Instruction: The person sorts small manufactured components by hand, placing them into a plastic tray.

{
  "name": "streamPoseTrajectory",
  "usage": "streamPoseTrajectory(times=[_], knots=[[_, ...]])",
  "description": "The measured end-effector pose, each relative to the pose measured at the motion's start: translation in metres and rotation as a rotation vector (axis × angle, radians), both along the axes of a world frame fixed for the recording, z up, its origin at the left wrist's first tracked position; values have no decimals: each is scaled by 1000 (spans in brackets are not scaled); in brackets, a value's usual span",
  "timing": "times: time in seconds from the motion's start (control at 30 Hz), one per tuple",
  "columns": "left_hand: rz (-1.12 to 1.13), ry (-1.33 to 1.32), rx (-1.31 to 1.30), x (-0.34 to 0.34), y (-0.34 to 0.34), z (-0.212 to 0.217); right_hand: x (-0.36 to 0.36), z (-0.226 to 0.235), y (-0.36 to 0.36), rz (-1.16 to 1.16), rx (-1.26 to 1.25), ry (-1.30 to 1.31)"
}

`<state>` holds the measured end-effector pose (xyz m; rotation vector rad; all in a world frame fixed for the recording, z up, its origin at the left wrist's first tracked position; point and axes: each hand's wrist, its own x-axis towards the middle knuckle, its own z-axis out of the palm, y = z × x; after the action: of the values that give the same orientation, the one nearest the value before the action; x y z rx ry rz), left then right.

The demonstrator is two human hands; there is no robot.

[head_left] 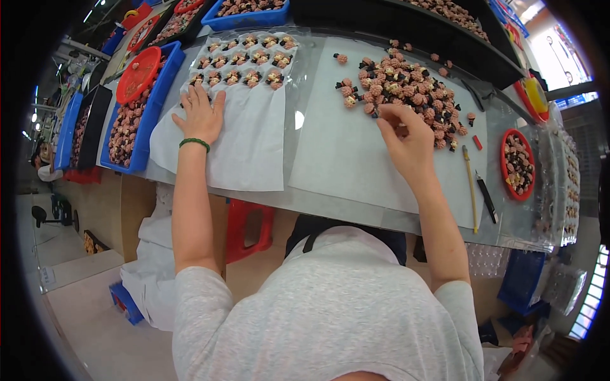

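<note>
Figures [437,95]: loosely heaped on the right-hand sheet [337,159]; probably light, hard, their small parts fragile; best pinched by the rounded head.
Right hand [410,138]: thumb and forefinger curled at the heap's near-left edge; cannot tell if a figure is gripped.
Left hand [202,120]: spread flat on white paper [251,149], grasping nothing, near rows of figures.
Right of heap: pliers [473,96], knife [487,198], red bowl [504,159].
In the way: crowded neighbouring figures.

Between the left hand [200,117] and the right hand [410,140], an open lane crosses flat white sheets [337,155]. Beyond the right hand, a loose heap of small pink-and-black figurines [416,82] blocks the way. A thin yellow stick [471,190] and slim black tool [487,198] obstruct its right; a walled blue plastic tray [168,71] bounds the left.
</note>
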<state>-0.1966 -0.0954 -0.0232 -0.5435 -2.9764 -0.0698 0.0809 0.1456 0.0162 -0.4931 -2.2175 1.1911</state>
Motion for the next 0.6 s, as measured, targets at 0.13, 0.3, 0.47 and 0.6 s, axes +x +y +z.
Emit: streamPoseTrajectory(times=[0.13, 0.3, 0.47, 0.6], knots=[[26, -4, -65, 10, 7, 15, -43, -17, 14, 42, 700, 108], [-511, 256, 657, 64, 30, 50, -57, -27, 16, 131, 906, -8], [-489, -694, 1245, 167, 71, 43, -17, -4, -24, 129, 93, 102], [-349, -1130, 1388, 194, 89, 18, 12, -9, -47, 97, -193, 255]])
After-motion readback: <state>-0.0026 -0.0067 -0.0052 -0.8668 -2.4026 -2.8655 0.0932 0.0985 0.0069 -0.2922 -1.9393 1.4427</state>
